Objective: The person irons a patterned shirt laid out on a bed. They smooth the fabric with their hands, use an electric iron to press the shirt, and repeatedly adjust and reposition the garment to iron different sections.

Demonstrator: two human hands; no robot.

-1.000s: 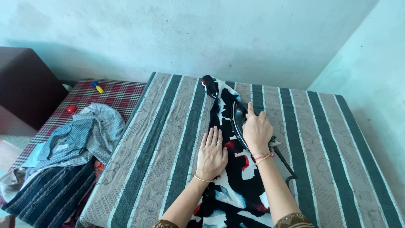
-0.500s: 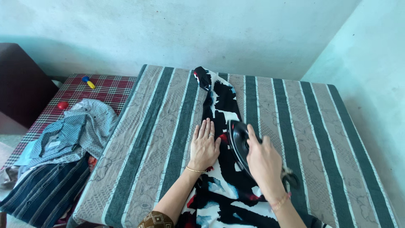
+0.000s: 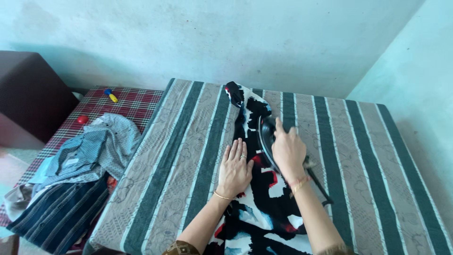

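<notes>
Two hands work on a black, white and red patterned garment laid lengthwise on the grey-and-green striped bed. Left hand lies flat on the cloth, fingers together. Right hand grips a dark clothes iron, fingers curled around its handle.

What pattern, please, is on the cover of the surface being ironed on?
The cover has broad dark green and beige stripes; the head view shows it.
</notes>
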